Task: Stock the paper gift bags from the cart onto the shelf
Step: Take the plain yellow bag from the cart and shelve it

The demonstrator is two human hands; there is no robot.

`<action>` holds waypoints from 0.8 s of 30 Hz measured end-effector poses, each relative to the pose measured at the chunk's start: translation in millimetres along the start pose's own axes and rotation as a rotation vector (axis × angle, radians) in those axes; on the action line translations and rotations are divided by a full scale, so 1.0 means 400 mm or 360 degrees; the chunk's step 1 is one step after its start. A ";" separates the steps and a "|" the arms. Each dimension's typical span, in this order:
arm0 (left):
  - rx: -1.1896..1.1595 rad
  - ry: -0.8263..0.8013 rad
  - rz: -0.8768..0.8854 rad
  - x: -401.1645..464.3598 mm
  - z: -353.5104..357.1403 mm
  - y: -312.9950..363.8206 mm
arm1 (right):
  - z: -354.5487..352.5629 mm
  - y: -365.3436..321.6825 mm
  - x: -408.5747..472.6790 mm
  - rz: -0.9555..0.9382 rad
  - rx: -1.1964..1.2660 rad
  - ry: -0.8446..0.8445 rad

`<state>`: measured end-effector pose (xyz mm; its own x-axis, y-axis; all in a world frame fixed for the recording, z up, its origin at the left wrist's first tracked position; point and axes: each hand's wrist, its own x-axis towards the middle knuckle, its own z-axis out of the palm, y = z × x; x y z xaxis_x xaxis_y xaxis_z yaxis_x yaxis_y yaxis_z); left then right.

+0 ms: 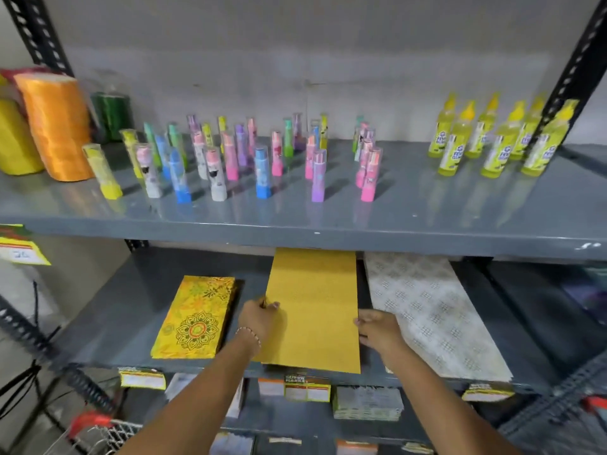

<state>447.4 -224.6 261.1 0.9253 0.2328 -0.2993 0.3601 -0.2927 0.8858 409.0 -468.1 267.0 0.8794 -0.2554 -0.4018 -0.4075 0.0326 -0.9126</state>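
A plain gold paper gift bag (313, 300) lies flat on the middle grey shelf (118, 310), its far end under the shelf above. My left hand (259, 318) grips its left edge, thumb on top. My right hand (377, 330) holds its right edge. To the left lies a yellow gift bag with a mandala print (193, 318). A white patterned gift bag (430, 313) lies to the right, partly under my right hand. The cart (95, 431) shows only as a wire corner with a red handle at bottom left.
The upper shelf (295, 221) carries several small coloured tubes (262, 172), yellow glue bottles (492, 139) at right and ribbon spools (56, 126) at left. Black slotted uprights (36, 31) frame the rack. Price tags (307, 387) hang on the middle shelf's front edge; stacked goods sit below.
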 end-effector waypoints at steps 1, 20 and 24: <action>-0.0033 -0.0032 0.0009 0.030 0.009 -0.009 | 0.004 0.005 0.015 0.0008 -0.0023 0.0035; 0.0352 0.0119 0.0074 0.086 0.051 -0.053 | 0.054 0.129 0.151 -0.0187 -0.0748 -0.0041; 0.0393 0.0093 0.0064 0.092 0.046 -0.055 | 0.053 0.127 0.140 -0.0212 -0.0771 -0.0054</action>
<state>475.6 -226.7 224.2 0.9337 0.2673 -0.2381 0.3476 -0.5187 0.7811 442.7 -460.1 196.5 0.9359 -0.1948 -0.2936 -0.3514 -0.4528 -0.8195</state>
